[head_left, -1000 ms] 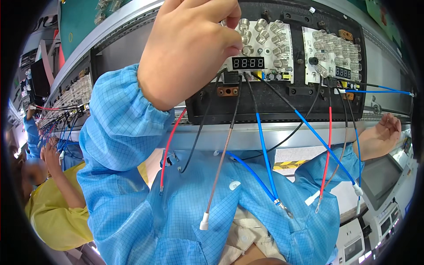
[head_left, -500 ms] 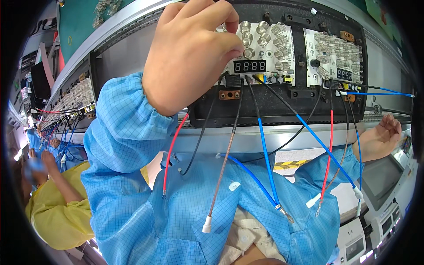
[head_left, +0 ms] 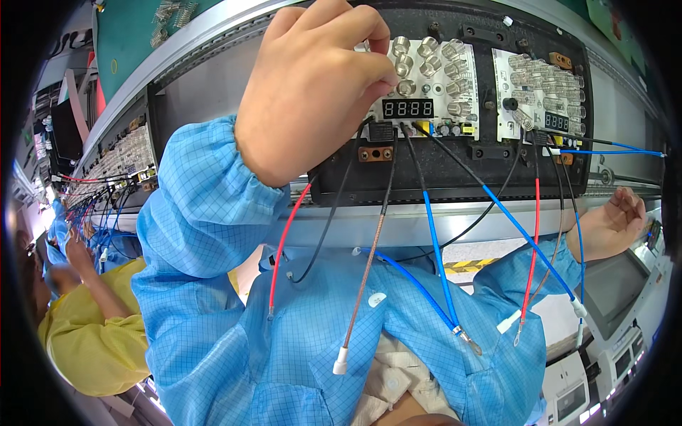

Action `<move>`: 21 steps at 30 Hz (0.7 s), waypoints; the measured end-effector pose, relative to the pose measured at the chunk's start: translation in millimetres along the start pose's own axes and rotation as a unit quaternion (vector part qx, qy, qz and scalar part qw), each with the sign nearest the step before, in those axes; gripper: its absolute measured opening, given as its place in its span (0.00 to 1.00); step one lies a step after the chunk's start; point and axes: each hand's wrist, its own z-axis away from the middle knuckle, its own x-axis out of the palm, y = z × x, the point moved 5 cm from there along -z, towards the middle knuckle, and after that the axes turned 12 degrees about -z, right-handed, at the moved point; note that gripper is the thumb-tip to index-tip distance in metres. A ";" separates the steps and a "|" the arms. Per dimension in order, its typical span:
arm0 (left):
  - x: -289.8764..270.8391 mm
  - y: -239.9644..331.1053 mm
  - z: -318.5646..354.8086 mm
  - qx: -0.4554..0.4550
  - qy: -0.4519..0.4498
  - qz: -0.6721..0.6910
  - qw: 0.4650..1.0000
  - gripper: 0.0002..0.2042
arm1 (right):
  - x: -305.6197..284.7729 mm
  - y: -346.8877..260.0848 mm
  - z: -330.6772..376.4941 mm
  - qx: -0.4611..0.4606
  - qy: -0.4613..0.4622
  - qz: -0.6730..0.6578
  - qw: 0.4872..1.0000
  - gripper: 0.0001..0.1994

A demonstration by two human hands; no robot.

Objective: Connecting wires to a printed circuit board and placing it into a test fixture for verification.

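white circuit board studded with silvery round connectors [head_left: 433,78], at twelve o'clock of the view, seated in a black rectangular test fixture [head_left: 455,170]. the left hand [head_left: 312,85] covers the board's left part; thumb and forefinger are pinched narrowly on one silvery connector at the board's left edge, the remaining fingers curled. a black four-digit display [head_left: 408,108] lies just at four o'clock of the pinch. a second white board with connectors [head_left: 536,92] sits at three o'clock of the first, in the same fixture. from the fixture's lower edge hang loose leads: a red wire [head_left: 284,248] at seven o'clock, a black wire [head_left: 323,227] beside it, a braided copper-coloured cable with a white tip [head_left: 362,284] at six o'clock, blue wires [head_left: 433,241] at five o'clock, and a second red wire [head_left: 533,234] toward four o'clock. the right hand [head_left: 611,224], at three o'clock, lies open and loose, palm showing, holding nothing, near the grey metal rail [head_left: 426,227] that runs beneath the fixture. both forearms wear light-blue checked sleeves [head_left: 206,213]. at eight o'clock a neighbouring person in a yellow garment [head_left: 92,341] is seated; farther fixtures with red and blue leads [head_left: 114,170] recede at nine o'clock. grey instrument boxes [head_left: 604,355] stand at four o'clock.
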 end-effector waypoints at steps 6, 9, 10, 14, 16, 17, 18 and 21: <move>3.6 0.7 0.4 -0.007 -0.001 0.006 1.000 0.07 | -0.3 -1.3 0.9 0.001 0.000 -0.005 1.000 0.17; 2.1 1.5 -0.8 -0.003 -0.002 0.004 1.000 0.08 | 0.0 -1.0 3.4 0.001 0.010 -0.008 1.000 0.17; 1.7 2.2 -1.1 -0.002 -0.002 0.001 1.000 0.08 | -1.1 -0.7 4.4 0.000 0.015 -0.010 1.000 0.17; 4.6 0.9 0.3 -0.008 -0.007 -0.001 1.000 0.07 | -1.3 -0.3 4.9 0.001 0.008 -0.012 1.000 0.17; 3.6 0.6 0.1 -0.010 -0.011 -0.005 1.000 0.07 | -3.5 2.2 3.9 0.009 0.007 -0.022 1.000 0.18; 4.4 1.2 0.1 -0.008 -0.010 -0.004 1.000 0.07 | -2.7 1.9 4.4 0.009 0.006 -0.022 1.000 0.18; 4.7 1.5 -0.1 -0.005 -0.009 -0.004 1.000 0.07 | -0.7 1.2 5.4 0.008 0.006 -0.016 1.000 0.18; 3.1 3.3 -0.8 0.009 0.000 -0.003 1.000 0.07 | -1.1 1.7 5.6 0.010 0.005 -0.010 1.000 0.18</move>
